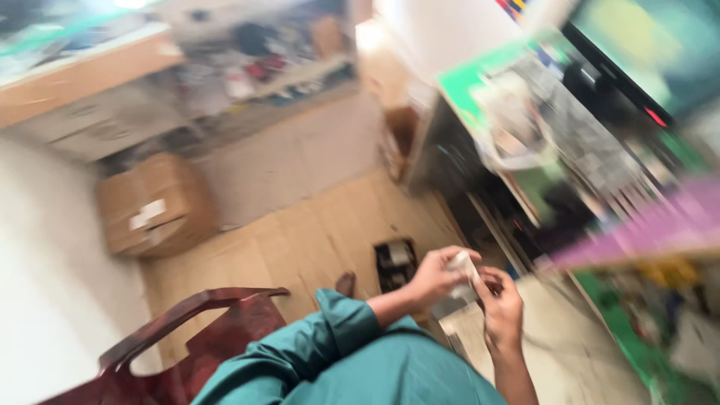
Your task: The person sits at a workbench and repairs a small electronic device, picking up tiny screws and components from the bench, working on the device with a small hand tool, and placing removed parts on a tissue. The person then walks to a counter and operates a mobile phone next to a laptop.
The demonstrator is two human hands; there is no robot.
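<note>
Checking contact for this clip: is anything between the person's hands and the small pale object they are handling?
Nothing visible. The left hand has its fingers around the small pale object, and the right hand meets it from the other side. The frame is blurred, so exact finger contact is unclear.

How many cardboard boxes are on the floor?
1. The cardboard box sits on the floor by the white wall, left of and beyond the red chair. The picture is blurry, so others may be hidden among the shelves.

Teal sleeve (337, 330), dark red chair (187, 337), brown box (154, 204), seemingly whitish small object (463, 268).
</note>
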